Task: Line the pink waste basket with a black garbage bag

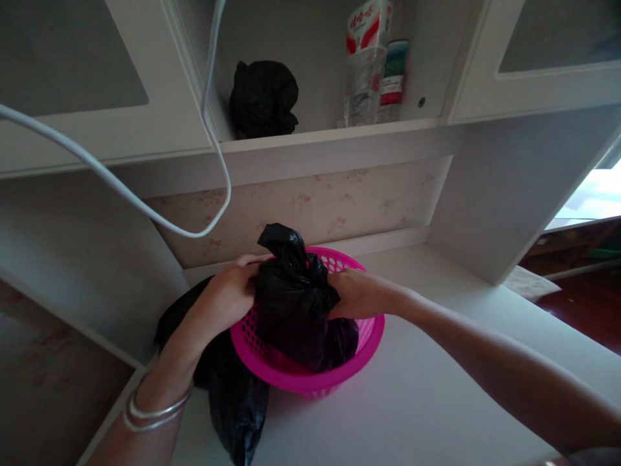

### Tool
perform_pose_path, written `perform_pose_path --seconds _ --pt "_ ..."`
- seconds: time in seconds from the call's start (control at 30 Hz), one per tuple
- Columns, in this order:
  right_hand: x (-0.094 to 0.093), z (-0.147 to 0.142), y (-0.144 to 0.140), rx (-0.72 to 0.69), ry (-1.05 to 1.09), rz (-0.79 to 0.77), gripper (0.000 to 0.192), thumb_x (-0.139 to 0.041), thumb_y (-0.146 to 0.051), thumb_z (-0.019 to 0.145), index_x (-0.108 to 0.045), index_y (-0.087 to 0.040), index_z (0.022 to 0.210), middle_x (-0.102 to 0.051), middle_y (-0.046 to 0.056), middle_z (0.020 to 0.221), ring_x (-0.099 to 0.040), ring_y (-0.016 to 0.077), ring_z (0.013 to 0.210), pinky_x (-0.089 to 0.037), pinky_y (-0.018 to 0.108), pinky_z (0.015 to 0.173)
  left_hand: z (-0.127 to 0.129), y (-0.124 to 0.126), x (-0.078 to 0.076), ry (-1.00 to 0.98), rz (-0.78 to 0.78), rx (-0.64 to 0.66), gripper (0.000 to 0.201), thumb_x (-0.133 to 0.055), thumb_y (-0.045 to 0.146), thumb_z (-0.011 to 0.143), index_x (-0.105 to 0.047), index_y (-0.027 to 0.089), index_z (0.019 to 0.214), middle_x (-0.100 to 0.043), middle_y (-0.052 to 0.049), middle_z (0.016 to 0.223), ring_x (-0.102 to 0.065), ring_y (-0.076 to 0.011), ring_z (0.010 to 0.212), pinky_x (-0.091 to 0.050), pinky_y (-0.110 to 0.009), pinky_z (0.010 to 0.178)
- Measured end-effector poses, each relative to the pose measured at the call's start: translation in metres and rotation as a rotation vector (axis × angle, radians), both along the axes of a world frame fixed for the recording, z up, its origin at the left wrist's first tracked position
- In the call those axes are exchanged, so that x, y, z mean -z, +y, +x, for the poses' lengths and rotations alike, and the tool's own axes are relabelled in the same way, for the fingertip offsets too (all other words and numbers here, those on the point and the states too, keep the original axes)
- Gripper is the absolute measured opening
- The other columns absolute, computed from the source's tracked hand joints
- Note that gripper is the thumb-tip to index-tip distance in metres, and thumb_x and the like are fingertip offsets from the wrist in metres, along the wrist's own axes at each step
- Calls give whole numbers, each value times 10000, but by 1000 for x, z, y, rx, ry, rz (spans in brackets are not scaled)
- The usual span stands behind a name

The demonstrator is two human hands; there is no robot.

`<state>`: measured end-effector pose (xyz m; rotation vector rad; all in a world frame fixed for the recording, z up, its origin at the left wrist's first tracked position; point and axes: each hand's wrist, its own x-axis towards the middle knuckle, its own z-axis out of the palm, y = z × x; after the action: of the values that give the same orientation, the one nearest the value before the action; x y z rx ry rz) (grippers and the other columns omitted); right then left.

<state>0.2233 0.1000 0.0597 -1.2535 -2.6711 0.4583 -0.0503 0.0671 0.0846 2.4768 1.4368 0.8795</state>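
Note:
A knotted black plastic bag (291,310) sits in a pink perforated basket (310,383), its tied top sticking up above the rim. My left hand (237,285) grips the bag's left side, with fingertips hidden behind it. From the right, my right hand (352,294) holds the other side, its fingers curled against the plastic. Another black plastic bag (237,401) lies on the white surface to the basket's left, partly beneath my left forearm. What the bags contain cannot be seen.
Overhead, an open white cabinet shelf (334,139) holds a black bundle (264,97), a clear plastic bottle (363,84) and a green-and-red can (394,74). A white cable (189,233) loops down in front at left. White side panels (524,175) flank the surface.

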Motion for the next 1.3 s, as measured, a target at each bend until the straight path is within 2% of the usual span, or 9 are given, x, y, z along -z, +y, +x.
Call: perform_pose_path --seconds 0.1,0.17,0.33,0.5,0.63,0.73,0.87,1.07,1.3 --pt "-2 0 3 -28 21 -43 367 -832 -381 744 -758 -178 1039 -781 142 929 -745 365 914 -552 413 726 14 -36 -13 17 253 -219 207 -553 227 945 -730 215 1051 -747 -86 1093 -721 -276 1043 -543 -429 1005" --pt "-6 2 4 -85 64 -111 454 -839 -390 756 -727 -191 1147 -781 99 929 -744 307 880 -560 373 724 34 -57 -11 14 314 -221 154 -545 257 997 -690 212 974 -727 -64 1019 -719 -238 952 -559 -373 897" --pt "-2 12 9 -264 320 -422 674 -718 -222 848 -465 -165 1470 -769 78 1016 -734 198 834 -549 286 682 70 -56 23 95 25 -45 406 -681 325 979 -609 181 1351 -681 -92 1324 -657 -284 1239 -522 -447 1084" --pt "3 13 -5 -96 334 -317 862 -702 -227 902 -253 -158 1634 -749 5 800 -695 175 705 -487 283 642 59 -32 36 152 -77 -94 299 -730 163 931 -665 185 1222 -676 -70 1249 -684 -281 1170 -549 -456 1049" --pt "-8 3 -24 -55 136 -208 461 -730 -310 923 -663 -200 1365 -805 41 951 -716 180 812 -435 278 670 53 -30 33 218 -108 -85 188 -703 132 936 -691 188 1116 -640 -57 1224 -715 -274 1073 -581 -458 975" --pt "-11 -2 -31 -13 98 -175 228 -740 -287 897 -785 -185 1096 -779 14 802 -677 157 703 -372 274 603 52 -30 34 225 -123 -47 245 -686 140 950 -688 199 1188 -627 -56 1269 -708 -270 1099 -572 -461 1003" --pt "-9 -3 -37 -14 122 -106 124 -668 -205 919 -791 -209 899 -729 -6 748 -608 125 662 -335 270 607 53 -30 33 253 -114 24 380 -746 203 926 -655 205 1295 -639 -59 1301 -698 -280 1127 -583 -447 978" --pt "-13 10 -54 36 125 62 163 -593 -197 978 -739 -222 909 -718 -3 793 -585 140 695 -334 287 633 53 -34 30 297 6 7 133 -622 112 972 -724 197 964 -713 -18 1026 -723 -227 951 -584 -368 844" --pt "-4 65 -53 50 135 249 233 -445 -227 1045 -621 -188 899 -633 126 1201 -653 255 1074 -520 420 928 12 -30 23 291 111 -159 175 -589 86 950 -735 140 869 -727 -118 1025 -699 -319 995 -516 -578 1022"
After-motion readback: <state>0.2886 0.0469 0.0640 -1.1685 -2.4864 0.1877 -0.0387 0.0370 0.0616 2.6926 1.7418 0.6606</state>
